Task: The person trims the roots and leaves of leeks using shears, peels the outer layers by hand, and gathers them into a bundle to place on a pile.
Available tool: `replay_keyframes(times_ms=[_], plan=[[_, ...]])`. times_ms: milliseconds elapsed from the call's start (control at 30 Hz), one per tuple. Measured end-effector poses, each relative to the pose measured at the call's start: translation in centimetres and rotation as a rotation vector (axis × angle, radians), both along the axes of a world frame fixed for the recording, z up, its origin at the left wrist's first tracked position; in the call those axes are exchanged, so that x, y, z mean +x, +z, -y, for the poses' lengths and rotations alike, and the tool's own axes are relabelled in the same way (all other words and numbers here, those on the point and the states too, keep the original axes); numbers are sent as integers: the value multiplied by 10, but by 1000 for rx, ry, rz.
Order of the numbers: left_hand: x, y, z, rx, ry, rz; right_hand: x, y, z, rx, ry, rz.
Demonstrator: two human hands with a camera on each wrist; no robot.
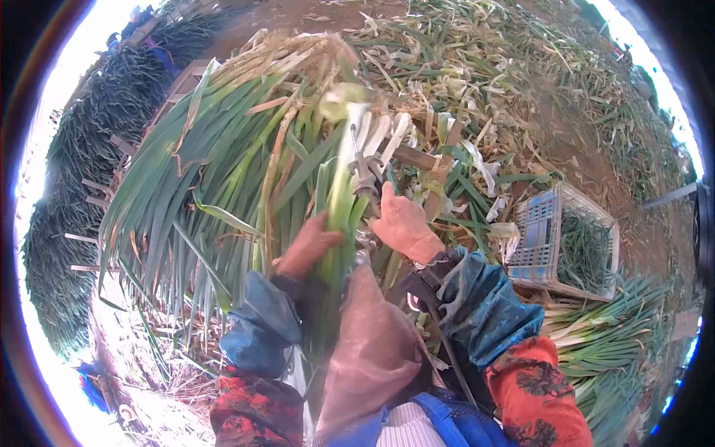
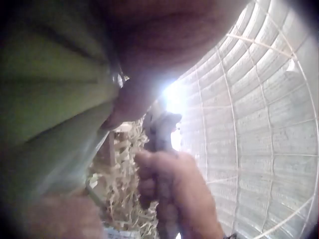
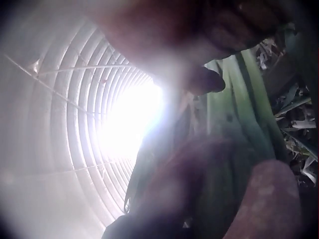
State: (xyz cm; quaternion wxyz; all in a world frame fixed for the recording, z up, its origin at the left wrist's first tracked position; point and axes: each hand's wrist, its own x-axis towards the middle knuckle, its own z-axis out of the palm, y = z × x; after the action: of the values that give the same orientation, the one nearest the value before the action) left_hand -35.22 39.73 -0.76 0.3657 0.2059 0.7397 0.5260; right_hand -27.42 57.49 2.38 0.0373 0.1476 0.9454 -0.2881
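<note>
My left hand (image 1: 309,247) grips a green onion stalk (image 1: 340,195), its white end pointing up and blurred in the head view. My right hand (image 1: 403,226) holds a metal tool (image 1: 366,176) with a thin nozzle-like tip beside the white part of the stalk. In the left wrist view the right hand (image 2: 183,191) is curled round the dark tool handle (image 2: 164,199). Wide green leaves (image 2: 55,99) fill that view's left side. The right wrist view shows green stalks (image 3: 241,104) close to the left hand's blurred fingers.
A large heap of long onions (image 1: 201,160) lies at the left and ahead. Peeled leaves (image 1: 477,82) litter the ground ahead right. At the right stand a plastic crate (image 1: 538,232) with greens and a pile of onions (image 1: 607,335). A wooden piece (image 1: 417,158) lies past the tool.
</note>
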Motion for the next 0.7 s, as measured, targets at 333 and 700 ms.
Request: replay_keyframes(times_ms=[333,700], plan=[[12,-13,22,-177,37,-824,-12,-19,-22,3,-76,65],[-98,-56,105,-854,223,-769,1,4,71,-193,307,137]])
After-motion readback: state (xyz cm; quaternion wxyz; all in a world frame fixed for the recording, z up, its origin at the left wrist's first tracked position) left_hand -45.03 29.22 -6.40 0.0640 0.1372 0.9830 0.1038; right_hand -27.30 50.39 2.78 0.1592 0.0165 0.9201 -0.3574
